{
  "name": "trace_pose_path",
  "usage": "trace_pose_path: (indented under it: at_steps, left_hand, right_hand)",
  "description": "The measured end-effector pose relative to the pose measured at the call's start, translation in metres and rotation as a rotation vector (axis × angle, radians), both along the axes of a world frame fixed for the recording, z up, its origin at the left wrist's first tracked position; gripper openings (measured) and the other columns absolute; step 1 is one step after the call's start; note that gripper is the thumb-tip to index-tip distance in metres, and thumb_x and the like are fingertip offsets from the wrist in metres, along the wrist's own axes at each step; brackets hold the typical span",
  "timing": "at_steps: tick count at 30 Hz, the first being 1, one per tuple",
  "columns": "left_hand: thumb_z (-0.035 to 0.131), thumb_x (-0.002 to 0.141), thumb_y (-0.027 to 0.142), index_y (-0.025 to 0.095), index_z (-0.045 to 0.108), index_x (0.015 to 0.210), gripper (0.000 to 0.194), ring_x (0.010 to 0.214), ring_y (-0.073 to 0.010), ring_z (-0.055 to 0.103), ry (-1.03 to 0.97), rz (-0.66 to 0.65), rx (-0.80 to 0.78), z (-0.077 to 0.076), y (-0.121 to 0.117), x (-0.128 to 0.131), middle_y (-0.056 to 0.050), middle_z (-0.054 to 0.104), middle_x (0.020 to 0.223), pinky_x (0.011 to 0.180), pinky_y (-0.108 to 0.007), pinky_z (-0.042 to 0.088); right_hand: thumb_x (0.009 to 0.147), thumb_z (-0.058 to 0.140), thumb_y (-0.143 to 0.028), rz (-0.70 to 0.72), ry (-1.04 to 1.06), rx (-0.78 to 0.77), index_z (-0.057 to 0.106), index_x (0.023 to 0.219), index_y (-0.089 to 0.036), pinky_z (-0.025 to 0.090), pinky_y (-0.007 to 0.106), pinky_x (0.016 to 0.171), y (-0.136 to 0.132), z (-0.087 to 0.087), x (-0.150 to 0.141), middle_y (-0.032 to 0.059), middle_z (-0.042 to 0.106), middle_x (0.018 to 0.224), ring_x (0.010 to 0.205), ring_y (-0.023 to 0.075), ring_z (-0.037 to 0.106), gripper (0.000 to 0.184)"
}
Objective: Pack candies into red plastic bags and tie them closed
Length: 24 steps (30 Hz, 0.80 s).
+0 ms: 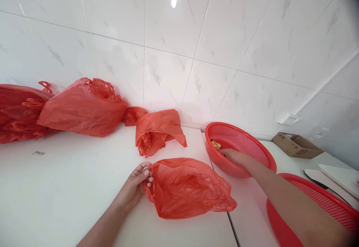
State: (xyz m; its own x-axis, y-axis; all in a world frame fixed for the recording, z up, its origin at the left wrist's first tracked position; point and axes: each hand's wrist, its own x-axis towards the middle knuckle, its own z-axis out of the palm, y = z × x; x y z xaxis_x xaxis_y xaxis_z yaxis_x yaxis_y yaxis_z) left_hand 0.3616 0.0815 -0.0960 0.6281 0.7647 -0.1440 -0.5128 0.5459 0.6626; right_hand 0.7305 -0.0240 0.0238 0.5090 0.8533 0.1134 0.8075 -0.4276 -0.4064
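Observation:
My left hand (141, 181) pinches the left edge of a red plastic bag (193, 191), which lies spread on the white table with its mouth towards me. My right hand (231, 156) reaches down into a red plastic colander basket (241, 127) at the right; its fingers are mostly hidden below the rim. Close to those fingers, inside the basket, lies a small yellow and red wrapped packet (215, 145). Whether my right hand holds anything does not show.
A crumpled red bag (161, 127) sits behind the spread one, and fuller red bags (84, 108) line the tiled wall at left. A second red basket (283, 217) stands under my right forearm. An open cardboard box (297, 146) and a wall socket (290, 119) are far right.

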Motion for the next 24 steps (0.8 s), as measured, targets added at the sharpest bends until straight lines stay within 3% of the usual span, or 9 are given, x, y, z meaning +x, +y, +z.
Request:
trace_pose_path:
  at_steps: [3,5,9,13,16,19,22,23,24]
  left_hand:
    - [0.07,0.075,0.015,0.021,0.056,0.101,0.03,0.065,-0.0066,0.061,-0.028,0.007,-0.003,0.001,0.0,-0.001,0.001,0.063,0.082,0.056,-0.015,0.049]
    - [0.07,0.075,0.014,0.021,0.056,0.102,0.031,0.071,-0.0082,0.064,-0.035,0.008,-0.011,0.002,-0.001,-0.002,-0.001,0.064,0.091,0.057,-0.015,0.049]
    - [0.072,0.073,0.016,0.024,0.056,0.106,0.037,0.082,-0.0124,0.066,-0.016,0.002,-0.019,0.006,-0.004,-0.004,-0.002,0.064,0.1,0.057,-0.016,0.049]
    - [0.076,0.068,0.024,0.027,0.057,0.11,0.047,0.081,-0.0163,0.065,0.046,0.009,-0.028,0.009,-0.005,-0.008,-0.003,0.066,0.094,0.054,-0.019,0.047]
    - [0.08,0.062,0.03,0.029,0.056,0.114,0.057,0.078,-0.0183,0.065,0.098,0.002,-0.05,0.009,-0.004,-0.011,-0.006,0.068,0.092,0.053,-0.021,0.047]
    - [0.081,0.06,0.03,0.03,0.057,0.114,0.059,0.087,-0.0207,0.065,0.12,0.012,-0.057,0.01,-0.004,-0.011,-0.005,0.069,0.094,0.052,-0.019,0.046]
    - [0.079,0.064,0.027,0.031,0.058,0.114,0.055,0.095,-0.0208,0.065,0.109,0.018,-0.061,0.012,-0.005,-0.009,-0.003,0.068,0.099,0.053,-0.018,0.047]
    - [0.078,0.065,0.026,0.031,0.058,0.114,0.053,0.095,-0.0203,0.065,0.107,0.016,-0.068,0.012,-0.005,-0.008,-0.002,0.067,0.101,0.053,-0.018,0.047]
    - [0.078,0.066,0.025,0.031,0.058,0.114,0.052,0.095,-0.0197,0.065,0.109,0.017,-0.074,0.012,-0.006,-0.007,-0.002,0.067,0.104,0.054,-0.018,0.047]
  right_hand:
    - [0.07,0.059,-0.031,0.082,0.059,-0.066,0.053,0.062,-0.024,0.04,0.029,0.052,0.01,0.017,-0.001,0.0002,0.056,0.061,0.056,0.0164,0.051,0.012]
    - [0.069,0.058,-0.026,0.151,0.089,-0.029,0.051,0.071,-0.024,0.04,0.027,0.055,0.015,0.033,-0.011,-0.001,0.056,0.07,0.061,0.0153,0.051,0.007]
    - [0.072,0.054,-0.023,0.417,0.294,0.093,0.05,0.089,-0.025,0.045,0.026,0.064,0.007,0.061,-0.067,-0.0008,0.054,0.084,0.075,0.0156,0.053,0.018]
    - [0.075,0.05,-0.012,0.801,0.241,-0.067,0.051,0.085,-0.025,0.044,0.023,0.065,-0.007,0.054,-0.137,-0.002,0.053,0.085,0.075,0.0129,0.053,0.016]
    - [0.074,0.053,-0.01,0.906,0.038,-0.181,0.055,0.093,-0.026,0.044,0.025,0.067,-0.001,0.038,-0.154,-0.0001,0.056,0.1,0.08,0.0136,0.056,0.025]
    - [0.071,0.065,-0.02,0.767,0.094,-0.128,0.051,0.114,-0.029,0.046,0.027,0.072,0.015,0.038,-0.129,0.0017,0.057,0.11,0.088,0.0162,0.058,0.046]
    - [0.079,0.057,-0.026,0.293,0.089,0.024,0.057,0.104,-0.026,0.046,0.027,0.072,0.032,0.049,-0.08,0.0005,0.063,0.094,0.082,0.0159,0.059,0.025]
    - [0.08,0.055,-0.027,0.09,0.055,0.034,0.059,0.096,-0.026,0.045,0.028,0.072,0.034,0.052,-0.062,0.0003,0.064,0.091,0.082,0.0164,0.058,0.016]
    - [0.081,0.055,-0.024,-0.024,0.038,0.025,0.061,0.09,-0.023,0.045,0.029,0.072,0.035,0.053,-0.044,0.0021,0.064,0.088,0.082,0.018,0.058,0.011]
